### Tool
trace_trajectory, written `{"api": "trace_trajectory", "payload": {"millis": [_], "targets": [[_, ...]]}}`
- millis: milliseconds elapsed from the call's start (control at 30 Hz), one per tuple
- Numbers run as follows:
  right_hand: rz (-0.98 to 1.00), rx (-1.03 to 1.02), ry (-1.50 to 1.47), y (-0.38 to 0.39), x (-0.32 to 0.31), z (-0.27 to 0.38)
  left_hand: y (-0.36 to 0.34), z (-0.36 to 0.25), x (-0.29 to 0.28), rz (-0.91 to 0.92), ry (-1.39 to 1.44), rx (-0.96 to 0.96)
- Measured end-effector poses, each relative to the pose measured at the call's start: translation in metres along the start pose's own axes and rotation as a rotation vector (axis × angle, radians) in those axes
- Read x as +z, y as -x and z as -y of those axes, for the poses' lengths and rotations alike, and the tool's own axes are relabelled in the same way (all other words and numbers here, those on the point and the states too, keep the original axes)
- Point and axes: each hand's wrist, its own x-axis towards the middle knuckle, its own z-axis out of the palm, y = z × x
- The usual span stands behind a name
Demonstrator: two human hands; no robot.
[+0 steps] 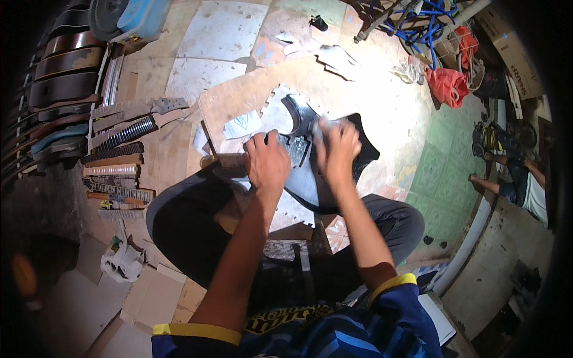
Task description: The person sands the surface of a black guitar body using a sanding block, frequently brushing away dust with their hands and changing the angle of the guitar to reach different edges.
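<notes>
A dark, glossy electric guitar body (307,182) with pointed horns lies between my legs on a pale foam mat with jigsaw edges (280,95). My left hand (266,160) has its fingers curled over the body's left side and holds it. On the upper right of the body is my right hand (340,146), closed and blurred by motion. A pale grey piece shows at its fingers, too smeared to name. Greyish wet-looking smudges mark the surface between both hands. Beside my left hand lies a small white packet (243,125) with a blue mark.
Guitar necks (128,132) lie in a row at the left, near stacked guitar bodies (65,65). A blue plastic container (140,21) stands beyond them. Blue hoses (427,27) and a red bag (446,86) are at the far right. Another person (525,185) sits at the right.
</notes>
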Motion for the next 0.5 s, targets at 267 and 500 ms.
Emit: {"api": "trace_trajectory", "payload": {"millis": [267, 500], "targets": [[0.091, -0.003, -0.018, 0.006, -0.003, 0.006, 0.002, -0.001, 0.0, 0.02, -0.026, -0.003], [0.208, -0.035, -0.085, 0.127, -0.011, 0.02, 0.0, -0.002, -0.001, 0.065, -0.036, -0.034]]}}
